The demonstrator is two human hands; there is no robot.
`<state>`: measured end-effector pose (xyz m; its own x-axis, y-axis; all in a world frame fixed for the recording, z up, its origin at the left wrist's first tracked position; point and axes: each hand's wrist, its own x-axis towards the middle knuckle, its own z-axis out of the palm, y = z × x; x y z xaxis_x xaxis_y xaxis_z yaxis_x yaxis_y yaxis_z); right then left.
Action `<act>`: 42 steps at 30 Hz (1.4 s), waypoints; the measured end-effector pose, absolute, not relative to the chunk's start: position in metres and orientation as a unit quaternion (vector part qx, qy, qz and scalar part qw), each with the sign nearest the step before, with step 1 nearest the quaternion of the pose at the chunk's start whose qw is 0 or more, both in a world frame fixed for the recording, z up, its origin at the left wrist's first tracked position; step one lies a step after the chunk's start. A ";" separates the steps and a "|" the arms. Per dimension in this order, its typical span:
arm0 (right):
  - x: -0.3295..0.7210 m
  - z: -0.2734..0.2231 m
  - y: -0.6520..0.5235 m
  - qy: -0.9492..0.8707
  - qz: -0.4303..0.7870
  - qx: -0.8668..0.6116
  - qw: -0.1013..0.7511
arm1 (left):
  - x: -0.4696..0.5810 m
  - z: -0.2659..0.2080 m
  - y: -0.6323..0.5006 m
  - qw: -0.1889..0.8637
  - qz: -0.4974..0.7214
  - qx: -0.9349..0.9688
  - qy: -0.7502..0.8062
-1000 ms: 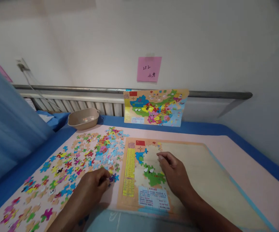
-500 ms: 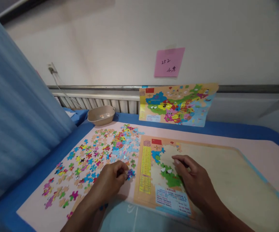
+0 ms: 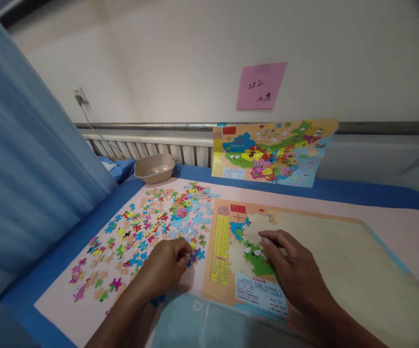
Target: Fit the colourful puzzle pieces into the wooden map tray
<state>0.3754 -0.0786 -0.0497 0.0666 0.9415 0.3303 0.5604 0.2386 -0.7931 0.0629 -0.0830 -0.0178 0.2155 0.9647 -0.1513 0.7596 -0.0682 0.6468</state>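
My left hand (image 3: 167, 265) is closed, with thumb and fingers drawn together, low over the loose puzzle pieces. Whatever its fingertips may hold is hidden. Right beside them lie purple and blue puzzle pieces (image 3: 196, 256). My right hand (image 3: 292, 263) rests over the puzzle board (image 3: 332, 256), its thumb and index finger nearly touching and no piece showing between them. Under and left of it is a joined green section with white sheep (image 3: 258, 263). The board's left border, with a red flag and yellow table, is filled; much of its middle and right is bare cream.
Many loose puzzle pieces (image 3: 122, 237) spread over the pink sheet at left. A beige basin (image 3: 154, 169) holding a few pieces stands behind them. A finished map picture (image 3: 267, 154) leans against the wall under a pink note (image 3: 261, 86). A blue curtain (image 3: 38, 145) hangs at left.
The view has shifted slightly, so the table and pieces sit a little farther right and higher. My left hand stays by the purple pieces, and my right hand remains over the board.
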 end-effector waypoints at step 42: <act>0.397 -0.042 -0.062 -0.549 0.232 -0.608 0.524 | 0.089 -0.032 -0.079 0.175 0.093 0.728 0.656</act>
<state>0.3970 -0.0622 -0.0423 0.2889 0.9110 0.2943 0.4246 0.1536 -0.8923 0.0893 -0.0788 -0.0322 0.1212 0.9882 -0.0941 0.9233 -0.0775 0.3761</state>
